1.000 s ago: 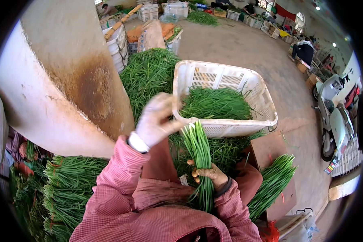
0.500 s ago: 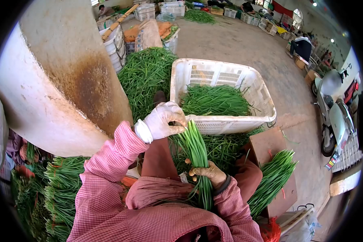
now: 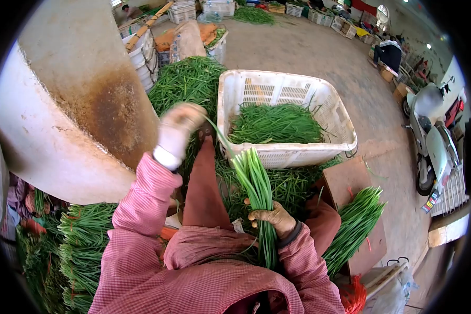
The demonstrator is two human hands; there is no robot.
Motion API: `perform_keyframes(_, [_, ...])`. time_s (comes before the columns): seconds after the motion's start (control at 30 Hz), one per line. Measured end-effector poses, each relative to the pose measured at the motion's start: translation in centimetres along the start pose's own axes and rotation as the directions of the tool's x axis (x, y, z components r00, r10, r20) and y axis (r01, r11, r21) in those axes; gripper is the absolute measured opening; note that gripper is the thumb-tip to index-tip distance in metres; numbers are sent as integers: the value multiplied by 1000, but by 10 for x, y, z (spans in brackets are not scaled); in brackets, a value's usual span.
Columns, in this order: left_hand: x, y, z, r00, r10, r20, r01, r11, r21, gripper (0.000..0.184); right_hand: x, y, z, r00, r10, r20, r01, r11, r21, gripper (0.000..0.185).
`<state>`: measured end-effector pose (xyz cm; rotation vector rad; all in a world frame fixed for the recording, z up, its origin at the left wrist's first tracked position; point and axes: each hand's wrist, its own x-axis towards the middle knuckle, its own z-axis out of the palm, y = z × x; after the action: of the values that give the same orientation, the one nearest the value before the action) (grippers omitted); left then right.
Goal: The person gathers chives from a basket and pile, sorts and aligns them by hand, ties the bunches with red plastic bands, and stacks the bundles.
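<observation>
My right hand (image 3: 275, 219) is wrapped round a bunch of long green stalks (image 3: 255, 183), held upright over my lap with its pale ends at the top. My left hand (image 3: 180, 127), in a white glove and blurred by motion, is up and left of the bunch. A single green stalk (image 3: 218, 134) runs from its fingers towards the top of the bunch. Past the bunch stands a white plastic crate (image 3: 287, 152) with loose green stalks (image 3: 277, 124) inside. Another loose pile (image 3: 189, 81) lies left of the crate.
Tied green bundles (image 3: 86, 251) are stacked at the lower left. More stalks (image 3: 355, 230) lie on a brown board (image 3: 345, 180) at the right. A stained pillar (image 3: 110, 104) rises on the left. A scooter (image 3: 438, 152) stands far right; a seated person (image 3: 390, 55) is in the background.
My left hand has moved from the top of the bunch up and to the left, drawing a single stalk with it. My right hand still holds the bunch. The view has shifted slightly.
</observation>
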<state>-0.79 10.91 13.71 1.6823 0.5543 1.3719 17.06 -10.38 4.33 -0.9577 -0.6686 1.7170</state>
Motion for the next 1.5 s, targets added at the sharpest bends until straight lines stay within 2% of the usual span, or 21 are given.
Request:
perform_keyframes(0.03, [12,-11,-11,935,-13,-353,-11,998,-66,3,-2,-1,0,999,19,-28,-18,999,44,41])
perform_keyframes(0.1, [23,-55,-64,683,-193,-705,138,981,-134,10,-6,-3,-1,994,54,-92,-45,994,95,40])
perform_keyframes(0.13, [18,-67,-65,639,38,-768,311,901,303,18,-6,-2,-1,994,49,-94,-40,994,98,40])
perform_keyframes(0.2, [-23,-122,-42,736,53,-675,381,791,479,30,-3,-2,-3,990,56,-130,-39,991,128,40])
perform_keyframes(0.23, [-50,-85,-14,861,-322,-393,440,860,258,40,0,-1,-3,990,51,-130,-34,991,131,40])
perform_keyframes(0.27, [-72,-61,9,890,-437,-127,448,891,74,37,2,1,-4,993,28,-118,-16,995,103,40])
perform_keyframes(0.33, [-108,-20,48,751,-595,287,657,715,-239,29,3,7,-2,994,24,-110,-15,997,81,40])
perform_keyframes(0.57, [-99,-52,27,809,-587,32,545,728,-417,13,-5,2,-1,996,-18,-89,24,997,73,40])
perform_keyframes(0.67, [-86,-58,1,707,-697,-119,613,688,-390,17,-5,2,-3,994,-18,-105,30,993,112,39])
perform_keyframes(0.7, [-91,-55,4,772,-632,68,625,737,-256,19,-3,2,-2,995,-25,-99,33,996,80,38])
perform_keyframes(0.8, [-107,-20,47,668,-684,295,743,635,-210,23,2,11,-1,996,-12,-89,16,999,41,37])
perform_keyframes(0.93, [-120,-25,63,636,-738,227,771,623,-136,16,-3,9,0,989,-24,-148,20,999,-30,38])
perform_keyframes(1.0, [-124,-36,48,641,-699,317,764,543,-348,14,-8,2,-2,987,-28,-161,29,1000,5,37])
perform_keyframes(1.07, [-109,-47,26,751,-651,113,588,580,-563,13,-10,-1,-6,986,-26,-163,32,999,37,37])
perform_keyframes(1.1, [-92,-63,4,669,-738,-86,501,533,-682,12,-11,-1,-8,984,-41,-171,51,997,57,38])
perform_keyframes(1.13, [-84,-86,-26,751,-612,-246,330,672,-663,11,-12,0,-8,982,-54,-180,68,995,76,38])
perform_keyframes(1.2, [-74,-125,-70,566,-535,-628,420,842,-338,28,-12,0,-7,980,-70,-188,85,994,72,33])
perform_keyframes(1.27, [-75,-69,-33,496,-774,-393,763,605,-228,42,-7,-2,-3,963,-93,-252,81,995,-56,28])
perform_keyframes(1.33, [-90,-38,-7,575,-782,242,793,460,-398,49,5,4,1,950,-127,-285,97,988,-117,29])
perform_keyframes(1.4, [-95,-23,31,592,-561,579,803,349,-483,56,18,11,7,810,-523,-263,107,573,-812,39])
perform_keyframes(1.5, [-77,-18,72,620,-569,540,765,286,-577,54,19,-6,38,773,-577,-262,-30,379,-925,46])
